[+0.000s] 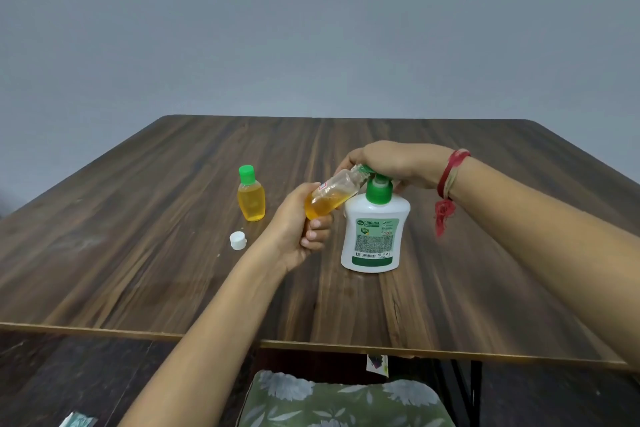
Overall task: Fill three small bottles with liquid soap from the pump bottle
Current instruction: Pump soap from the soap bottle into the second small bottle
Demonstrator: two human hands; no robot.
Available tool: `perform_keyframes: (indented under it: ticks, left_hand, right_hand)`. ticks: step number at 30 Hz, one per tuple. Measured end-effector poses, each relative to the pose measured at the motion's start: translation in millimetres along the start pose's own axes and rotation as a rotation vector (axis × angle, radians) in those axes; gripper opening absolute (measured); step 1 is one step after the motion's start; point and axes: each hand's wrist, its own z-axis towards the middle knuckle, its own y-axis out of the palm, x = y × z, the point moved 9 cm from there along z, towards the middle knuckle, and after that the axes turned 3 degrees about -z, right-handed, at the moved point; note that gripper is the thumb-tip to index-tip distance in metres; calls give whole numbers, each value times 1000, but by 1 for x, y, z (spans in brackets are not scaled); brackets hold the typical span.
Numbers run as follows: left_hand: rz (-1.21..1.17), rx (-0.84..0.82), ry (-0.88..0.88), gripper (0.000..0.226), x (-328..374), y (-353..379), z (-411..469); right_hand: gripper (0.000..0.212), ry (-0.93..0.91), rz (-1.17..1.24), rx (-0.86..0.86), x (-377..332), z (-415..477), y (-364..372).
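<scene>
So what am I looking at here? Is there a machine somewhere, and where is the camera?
There is no machine here. These are a person's two bare hands, filmed by one camera worn on the head, looking forward and down. On the wooden table stand a white pump bottle and a small capped bottle full of yellow soap. A loose white cap lies near them. The left hand has its grip on an open small bottle, tilted and partly filled, with its mouth raised to the pump. The right hand curls over the top of the pump bottle.
</scene>
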Motion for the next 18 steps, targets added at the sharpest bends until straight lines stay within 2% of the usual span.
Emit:
perform_keyframes:
  ticks: [18]
  left_hand:
    - [-3,14,-4,41,-1,-3,1]
  right_hand:
    - [35,-27,2,15,-2,-3,4]
